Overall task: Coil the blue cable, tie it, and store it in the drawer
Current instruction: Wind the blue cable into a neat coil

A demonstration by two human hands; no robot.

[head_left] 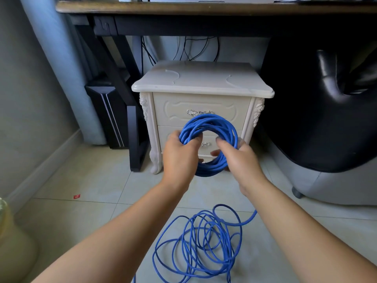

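Blue cable (pixel 212 121): part of it is wound into a ring, held up between both hands in front of the cabinet (pixel 202 80). The rest lies on the floor (pixel 81 211) at 6 o'clock of the view.
Left fingers (pixel 193 140): curled through the ring's hole, gripping the bundle at its 9 o'clock.
Right fingers (pixel 221 142): curled round the bundle at about 4 o'clock.
Hands: the left hand (pixel 179 158) and the right hand (pixel 241 162) both show their backs to the camera.
Ring's facing: nearly upright, flat face toward the camera, with the hole's axis running to the drawer fronts at 12 o'clock. It is near-round, so it has no clear long axis.
Loose heap (pixel 204 242): open tangled loops. One strand leaves at the heap's 2 o'clock and passes behind the right forearm.
Step in hand: coiling, by my judgement well short of done, with nothing tied yet.
Next move: likely for the right hand to draw up slack and lay another turn while the left hand keeps the bundle clamped. The tangle may snag.
Upper drawer (pixel 202 105): closed, at 12 o'clock beyond the ring.
Desk (pixel 183 8): overhead, further toward 12 o'clock.
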